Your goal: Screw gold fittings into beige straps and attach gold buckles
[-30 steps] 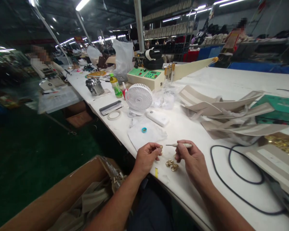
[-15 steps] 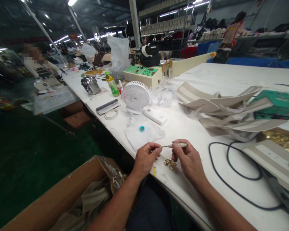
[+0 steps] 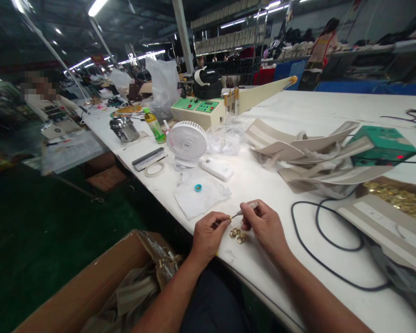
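Over the front edge of the white table, my left hand (image 3: pixel 210 235) is closed in a pinch on a small gold metal piece (image 3: pixel 230 218), most of it covered by the fingertips. A small screwdriver (image 3: pixel 251 206) with a pale handle and a thin metal shaft is gripped in my right hand (image 3: pixel 266 226). Its tip meets the gold piece at my left fingertips. Just below, between both hands, several gold metal fittings (image 3: pixel 238 235) lie together on the tabletop. Beyond the hands, a blue cap-like dish (image 3: pixel 198 188) rests on a white sheet (image 3: pixel 201 201).
A white fan (image 3: pixel 187 142), a white power bank (image 3: pixel 217 169) and a tape roll (image 3: pixel 154 169) stand farther back. Right lie a looped black cable (image 3: pixel 294 222), beige strips (image 3: pixel 298 150), a green box (image 3: pixel 384 143) and a box of gold pieces (image 3: pixel 398 199). A carton (image 3: pixel 90 273) is lower left.
The camera view has shifted slightly. My right hand has tipped the screwdriver to a steeper slant, its tip still at the gold piece. My left hand keeps its pinch.
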Available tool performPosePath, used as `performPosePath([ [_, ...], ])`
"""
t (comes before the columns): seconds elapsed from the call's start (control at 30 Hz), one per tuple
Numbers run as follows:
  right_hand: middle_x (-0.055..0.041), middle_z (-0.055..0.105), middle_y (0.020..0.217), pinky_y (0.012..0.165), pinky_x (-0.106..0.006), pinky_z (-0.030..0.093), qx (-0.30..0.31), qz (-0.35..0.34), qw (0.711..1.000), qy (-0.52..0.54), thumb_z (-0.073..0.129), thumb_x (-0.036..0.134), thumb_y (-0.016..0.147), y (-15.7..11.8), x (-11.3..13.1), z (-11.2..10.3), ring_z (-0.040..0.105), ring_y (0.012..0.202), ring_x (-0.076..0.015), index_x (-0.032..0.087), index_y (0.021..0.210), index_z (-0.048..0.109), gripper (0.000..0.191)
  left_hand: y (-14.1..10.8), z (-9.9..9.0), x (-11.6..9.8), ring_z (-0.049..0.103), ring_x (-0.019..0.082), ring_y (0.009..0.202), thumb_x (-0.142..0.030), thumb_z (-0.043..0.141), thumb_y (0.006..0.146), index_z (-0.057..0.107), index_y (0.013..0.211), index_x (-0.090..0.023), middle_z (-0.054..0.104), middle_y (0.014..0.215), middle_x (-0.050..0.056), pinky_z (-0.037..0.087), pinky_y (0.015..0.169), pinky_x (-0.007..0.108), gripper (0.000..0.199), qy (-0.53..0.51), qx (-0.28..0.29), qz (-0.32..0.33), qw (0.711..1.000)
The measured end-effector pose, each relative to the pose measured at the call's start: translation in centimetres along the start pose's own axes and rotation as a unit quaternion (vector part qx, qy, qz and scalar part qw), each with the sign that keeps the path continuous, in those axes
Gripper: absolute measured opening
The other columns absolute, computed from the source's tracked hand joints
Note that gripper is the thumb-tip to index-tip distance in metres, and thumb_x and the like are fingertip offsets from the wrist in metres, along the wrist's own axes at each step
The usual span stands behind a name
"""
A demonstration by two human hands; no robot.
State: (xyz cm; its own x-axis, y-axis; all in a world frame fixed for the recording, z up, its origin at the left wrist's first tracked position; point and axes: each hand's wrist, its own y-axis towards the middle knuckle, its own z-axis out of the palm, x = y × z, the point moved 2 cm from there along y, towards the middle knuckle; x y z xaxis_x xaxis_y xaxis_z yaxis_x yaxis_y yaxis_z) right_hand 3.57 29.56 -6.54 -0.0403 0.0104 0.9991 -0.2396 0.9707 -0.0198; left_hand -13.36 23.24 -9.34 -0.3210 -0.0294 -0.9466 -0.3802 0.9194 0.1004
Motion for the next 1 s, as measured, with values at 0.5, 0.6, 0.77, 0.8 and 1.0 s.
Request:
performPosePath([
  [0.5,0.0032,0.063,0.067,0.049,-0.024,0.049,-0.176,-0.007,0.948,0.267,0.080,0.046,0.083,2.8,0.6,-6.0,0.059,0.053,-0.0121,0.019,0.092,0.069,0.031,1.8,3.2,-4.1,0.066,0.023,0.095,-0.024,0.070,0.090,0.077,0.112,-0.024,0.071,0.107,0.007,0.052,0.090,0.035,0.023,0.286,0.081,0.165,0.940],
  [0.6,0.0037,0.062,0.067,0.048,-0.025,0.049,-0.168,-0.006,0.947,0.275,0.080,0.048,0.083,2.9,0.6,-5.8,0.058,0.052,-0.0126,0.019,0.092,0.068,0.032,3.7,5.6,-5.2,0.064,0.026,0.106,-0.028,0.070,0.092,0.078,0.111,-0.027,0.071,0.105,0.007,0.050,0.093,0.036,0.021,0.316,0.147,0.184,0.919],
  [0.77,0.0040,0.062,0.066,0.049,-0.025,0.049,-0.166,-0.003,0.944,0.285,0.080,0.048,0.083,3.2,0.5,-5.9,0.057,0.052,-0.0122,0.019,0.092,0.068,0.033,6.5,8.7,-5.3,0.066,0.022,0.091,-0.026,0.073,0.088,0.082,0.091,-0.031,0.073,0.095,0.003,0.049,0.081,0.030,0.011,0.286,0.216,0.176,0.917],
  [0.8,0.0040,0.062,0.066,0.049,-0.025,0.048,-0.163,-0.004,0.944,0.286,0.080,0.048,0.083,3.2,0.4,-5.9,0.057,0.052,-0.0121,0.019,0.092,0.068,0.033,6.8,9.0,-5.3,0.066,0.022,0.089,-0.026,0.073,0.088,0.082,0.088,-0.031,0.073,0.093,0.003,0.048,0.080,0.030,0.010,0.273,0.218,0.171,0.921],
  [1.0,0.0034,0.062,0.066,0.049,-0.025,0.048,-0.160,-0.002,0.944,0.288,0.080,0.047,0.084,3.2,0.3,-5.9,0.057,0.052,-0.0124,0.019,0.091,0.068,0.031,7.1,7.3,-4.5,0.062,0.018,0.075,-0.028,0.077,0.080,0.082,0.084,-0.026,0.073,0.082,0.002,0.047,0.072,0.029,0.006,0.142,0.166,0.091,0.972],
])
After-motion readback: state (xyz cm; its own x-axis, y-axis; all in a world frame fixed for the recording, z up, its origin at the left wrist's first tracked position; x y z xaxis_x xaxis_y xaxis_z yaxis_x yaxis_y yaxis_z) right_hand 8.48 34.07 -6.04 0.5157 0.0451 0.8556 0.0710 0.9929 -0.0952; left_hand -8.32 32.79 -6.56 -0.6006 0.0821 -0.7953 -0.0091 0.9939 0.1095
